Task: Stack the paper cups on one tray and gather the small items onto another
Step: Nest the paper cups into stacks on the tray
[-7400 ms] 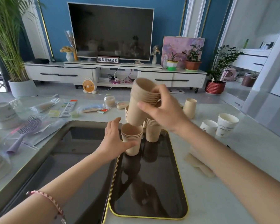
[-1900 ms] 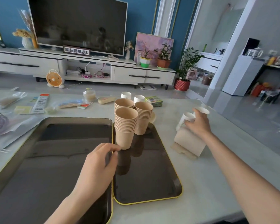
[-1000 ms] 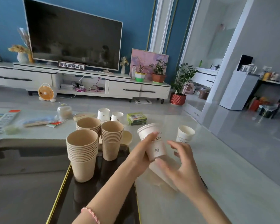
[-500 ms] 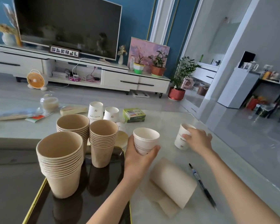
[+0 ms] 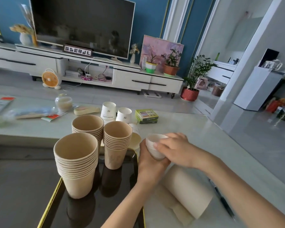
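Note:
Three stacks of brown paper cups stand on the dark yellow-rimmed tray point(image 5: 51, 201): a front stack point(image 5: 76, 163), a back stack point(image 5: 87, 127) and a right stack point(image 5: 117, 143). Just right of the tray, my left hand point(image 5: 149, 165) grips a white paper cup point(image 5: 152, 143) from below. My right hand point(image 5: 174, 148) wraps over the cup's side, and its fingers hide much of the cup. Whether a second cup is nested inside I cannot tell.
Two upturned white cups point(image 5: 108, 111) point(image 5: 124, 114) and green boxes point(image 5: 146, 116) sit behind the stacks. A brown paper sleeve point(image 5: 187, 191) and a pen point(image 5: 224, 201) lie at right. A second dark tray point(image 5: 15, 186) lies at left, with a jar point(image 5: 63, 102) and packets beyond.
My right hand left the spot where it held a white cup on the table and came to the cup in my left hand. That table spot no longer shows a cup.

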Tool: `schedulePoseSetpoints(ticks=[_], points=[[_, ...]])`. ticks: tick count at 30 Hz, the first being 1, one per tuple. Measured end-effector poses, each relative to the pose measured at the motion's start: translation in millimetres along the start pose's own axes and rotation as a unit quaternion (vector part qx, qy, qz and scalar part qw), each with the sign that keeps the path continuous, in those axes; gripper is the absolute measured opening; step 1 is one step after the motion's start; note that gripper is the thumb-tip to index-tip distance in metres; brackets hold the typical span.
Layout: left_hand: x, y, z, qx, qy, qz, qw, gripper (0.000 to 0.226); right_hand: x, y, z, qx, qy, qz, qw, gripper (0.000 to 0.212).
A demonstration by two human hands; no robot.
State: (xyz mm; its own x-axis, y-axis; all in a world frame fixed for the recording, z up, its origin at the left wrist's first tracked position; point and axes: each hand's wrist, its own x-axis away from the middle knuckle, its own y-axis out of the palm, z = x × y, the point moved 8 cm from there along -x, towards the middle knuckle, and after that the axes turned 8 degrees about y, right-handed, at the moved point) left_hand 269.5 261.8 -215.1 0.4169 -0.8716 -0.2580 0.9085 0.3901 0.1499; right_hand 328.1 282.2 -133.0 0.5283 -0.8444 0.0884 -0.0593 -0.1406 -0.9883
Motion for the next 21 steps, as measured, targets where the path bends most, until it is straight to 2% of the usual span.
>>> schedulePoseSetpoints(ticks=[1,3,4,5,7,9,12,15,18,19,21], points=[[-0.9,-1.0,-0.2,0.003,-0.002,0.004,1.000,0.077,-2.8,-0.4,-1.7,-0.027,0.004,-0.005,1.000,0.043],[-1.6,-2.0,0.7,0.002,-0.012,0.005,1.000,0.096,-12.7,-23.3,-7.8,-0.052,-0.005,0.088,0.995,0.055],[-1.9,-3.0,2.2,-0.008,-0.010,0.007,1.000,0.098,-23.2,-32.2,-16.1,-0.037,-0.015,0.119,0.992,0.059],[-1.6,-3.1,3.5,-0.026,-0.010,0.008,1.000,0.096,-36.6,-31.0,-24.8,-0.008,-0.022,0.104,0.994,0.056],[0.1,-4.2,4.9,-0.059,-0.014,0.013,0.998,0.088,-65.5,-5.3,-44.4,0.075,-0.030,-0.001,0.997,0.037],[1.2,-2.4,3.8,-0.069,-0.024,0.002,0.997,0.088,-87.4,23.3,-59.6,0.125,-0.028,-0.086,0.988,0.035],[1.8,-0.9,1.1,-0.067,-0.042,-0.012,0.997,0.094,-108.9,40.4,-60.9,0.140,-0.004,-0.119,0.983,0.044],[0.2,-2.0,-1.4,-0.067,-0.040,-0.006,0.997,0.087,-109.6,34.1,-47.0,0.164,0.034,-0.111,0.980,0.040],[0.3,0.9,-2.5,-0.069,-0.021,-0.011,0.997,0.081,-100.1,5.2,-27.0,0.107,0.062,-0.019,0.992,0.029],[1.2,2.0,-2.1,-0.071,-0.017,-0.015,0.997,0.085,-96.2,-12.7,-13.4,0.049,0.082,0.044,0.994,0.028],[1.6,1.9,-2.2,-0.077,-0.017,-0.018,0.997,0.091,-79.0,-58.1,17.0,-0.049,0.115,0.207,0.970,0.028]])
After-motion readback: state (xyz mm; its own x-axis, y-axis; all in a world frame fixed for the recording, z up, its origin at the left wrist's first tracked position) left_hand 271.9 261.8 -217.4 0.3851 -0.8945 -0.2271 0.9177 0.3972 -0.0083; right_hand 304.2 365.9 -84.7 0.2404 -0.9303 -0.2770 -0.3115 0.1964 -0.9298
